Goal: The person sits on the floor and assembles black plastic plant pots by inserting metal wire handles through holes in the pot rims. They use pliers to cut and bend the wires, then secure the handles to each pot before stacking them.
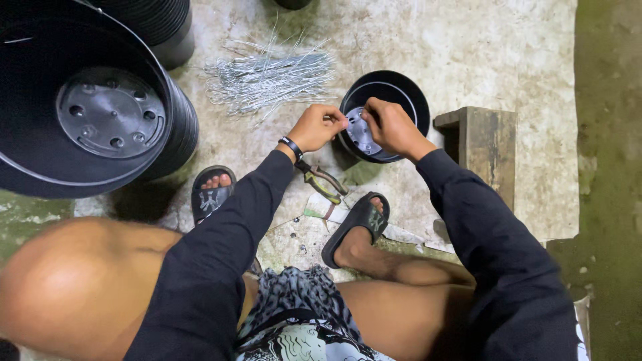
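Both hands meet over a small black plastic pot standing on the concrete floor. Left hand is curled nearly closed at the pot's near rim, thumb and fingertips pinched together on what looks like a thin wire, too fine to make out for sure; a dark band circles that wrist. Right hand is likewise curled, its fingers reaching down inside the pot and touching the pale perforated disc at its bottom; whether it pinches anything there cannot be told. Just below the left wrist, a pair of pliers with yellow-green handles lies on the floor between the person's sandalled feet. Beyond the hands, a loose bundle of grey wire lengths is spread on the concrete, near the pot. To the right, just beside the pot, stands a low wooden block. Far to the left, well apart, a stack of large black pots lies on its side, open mouth toward the camera.
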Available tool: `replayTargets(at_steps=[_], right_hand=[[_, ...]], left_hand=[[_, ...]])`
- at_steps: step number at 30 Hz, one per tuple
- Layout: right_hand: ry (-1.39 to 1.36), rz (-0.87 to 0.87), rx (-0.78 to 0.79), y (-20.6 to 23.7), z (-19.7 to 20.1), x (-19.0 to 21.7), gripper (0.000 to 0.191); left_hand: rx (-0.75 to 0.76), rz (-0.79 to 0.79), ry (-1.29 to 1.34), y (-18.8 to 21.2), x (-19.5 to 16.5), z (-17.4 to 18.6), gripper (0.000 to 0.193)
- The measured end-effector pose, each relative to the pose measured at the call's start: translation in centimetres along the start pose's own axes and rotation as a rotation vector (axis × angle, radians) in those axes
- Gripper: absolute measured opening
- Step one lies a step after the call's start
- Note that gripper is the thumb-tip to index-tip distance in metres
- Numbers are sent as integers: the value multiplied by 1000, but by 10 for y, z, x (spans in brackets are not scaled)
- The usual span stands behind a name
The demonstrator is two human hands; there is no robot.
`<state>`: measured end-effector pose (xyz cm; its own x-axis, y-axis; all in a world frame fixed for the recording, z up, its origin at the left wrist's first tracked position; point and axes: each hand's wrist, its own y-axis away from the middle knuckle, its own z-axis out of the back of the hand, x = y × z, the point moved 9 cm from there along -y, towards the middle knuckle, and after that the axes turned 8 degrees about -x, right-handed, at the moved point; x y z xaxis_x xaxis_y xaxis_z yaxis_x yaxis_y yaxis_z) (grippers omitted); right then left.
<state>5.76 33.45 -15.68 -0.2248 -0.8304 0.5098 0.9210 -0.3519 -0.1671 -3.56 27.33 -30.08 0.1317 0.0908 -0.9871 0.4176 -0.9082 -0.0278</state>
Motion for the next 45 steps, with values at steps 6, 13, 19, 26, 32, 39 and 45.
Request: replayTargets(at_steps=[6,13,19,26,32,39,45], right_hand=[[-35,-143,62,10,2,-8,14],[-155,-199,218,22,16,-15,22],[-136,-153,230,36,24,-6,30],[-98,-72,130,41,11,4,17],[-65,-119,152,41,10,3,13],[-83,-143,131,42,13,2,14],[-96,-141,91,46,10,1,15]], left_hand=[[-56,-117,-179,-2,-13,-3,11],[-37,-114,-226,4,-30,-19,11],[0,-115,-236,9,-40,-34,13],[4,-156,-304,20,-52,-43,12],[-2,-232,-361,25,-65,-46,12],[-25,-196,-341,25,-64,-47,14],[-71,-259,-381,27,-68,-45,14]])
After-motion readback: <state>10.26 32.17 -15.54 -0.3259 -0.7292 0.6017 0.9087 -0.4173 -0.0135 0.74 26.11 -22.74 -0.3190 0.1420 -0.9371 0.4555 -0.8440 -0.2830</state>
